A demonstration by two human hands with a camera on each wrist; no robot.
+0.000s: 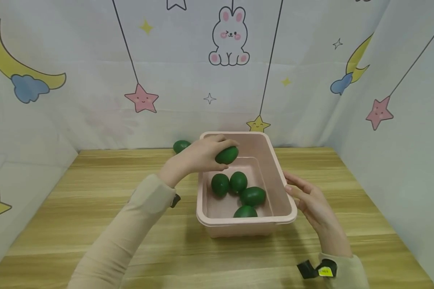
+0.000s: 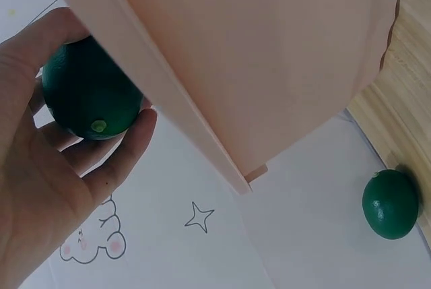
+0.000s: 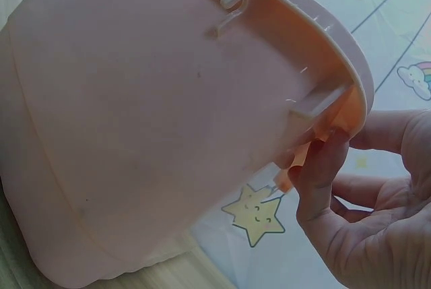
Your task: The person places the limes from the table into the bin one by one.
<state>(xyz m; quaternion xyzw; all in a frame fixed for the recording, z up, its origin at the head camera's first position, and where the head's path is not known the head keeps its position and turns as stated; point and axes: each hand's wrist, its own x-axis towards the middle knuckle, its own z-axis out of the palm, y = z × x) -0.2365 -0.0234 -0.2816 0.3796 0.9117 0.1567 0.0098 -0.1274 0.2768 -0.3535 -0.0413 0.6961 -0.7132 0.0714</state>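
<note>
Over the back left part of a pink plastic bin [image 1: 246, 220], my left hand [image 1: 202, 154] grips a dark green avocado [image 1: 227, 155]. The left wrist view shows fingers and thumb wrapped around this avocado [image 2: 91, 90], with its pale stem scar visible. Inside the bin lie several more avocados [image 1: 252, 196], mostly near the middle and front. On the bin's right side, my right hand [image 1: 312, 200] holds the rim. Seen from the right wrist, thumb and fingers pinch the bin's lip [image 3: 363, 93] from outside.
Another avocado [image 1: 181, 146] lies on the wooden table [image 1: 130, 249] at its back edge, left of the bin. Behind the table hangs a white curtain [image 1: 188, 80] printed with stars, moons and a rabbit; similar cloth flanks both sides.
</note>
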